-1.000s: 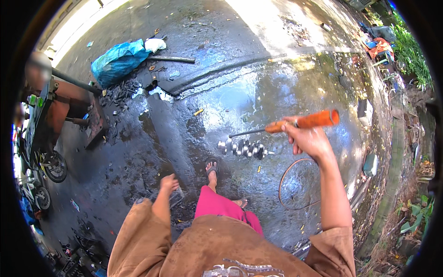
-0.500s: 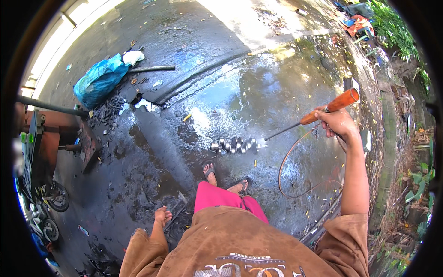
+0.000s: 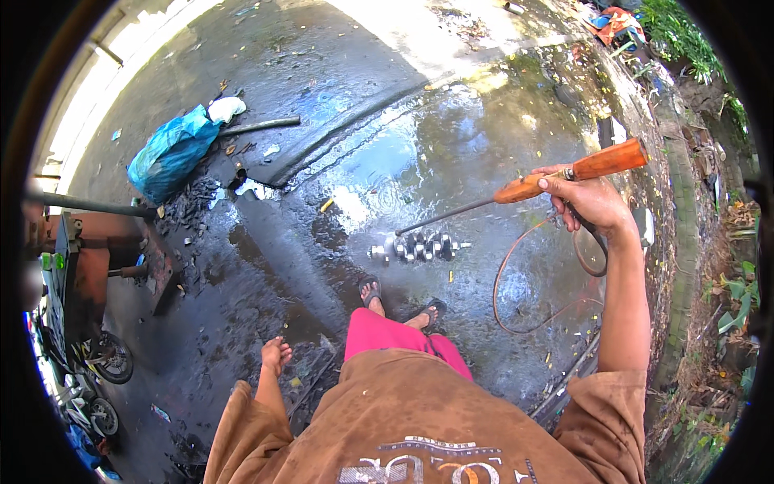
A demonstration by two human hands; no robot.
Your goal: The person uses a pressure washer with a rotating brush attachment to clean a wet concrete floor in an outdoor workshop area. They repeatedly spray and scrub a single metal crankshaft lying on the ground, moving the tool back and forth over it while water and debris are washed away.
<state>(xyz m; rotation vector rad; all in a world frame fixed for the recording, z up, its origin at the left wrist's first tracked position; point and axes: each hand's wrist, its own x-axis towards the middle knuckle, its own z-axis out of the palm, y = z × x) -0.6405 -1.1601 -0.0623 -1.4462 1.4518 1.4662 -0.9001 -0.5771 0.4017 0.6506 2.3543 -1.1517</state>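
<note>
My right hand [image 3: 592,202] is closed around an orange spray gun [image 3: 610,159] with a long thin dark lance [image 3: 447,216]. The lance points left, its tip just above the left end of a metal crankshaft [image 3: 423,247], and a faint mist shows there. The crankshaft lies on the wet ground in front of my sandalled feet [image 3: 372,292]. From the gun a thin hose [image 3: 498,282] hangs in a loop. Low at my left side, my left hand [image 3: 276,355] is held away from everything, with loosely curled fingers and nothing in them.
A blue sack [image 3: 173,153] stands at the left near a pipe [image 3: 260,125]. Closer in are a rusty metal frame [image 3: 85,266] and parked motorcycles [image 3: 109,359]. A raised concrete strip [image 3: 282,250] crosses the wet ground. Plants [image 3: 685,40] line the right side.
The lance tip has swung left, from the crankshaft's right end to its left end. The gun has tilted flatter in my right hand. My left hand has risen slightly.
</note>
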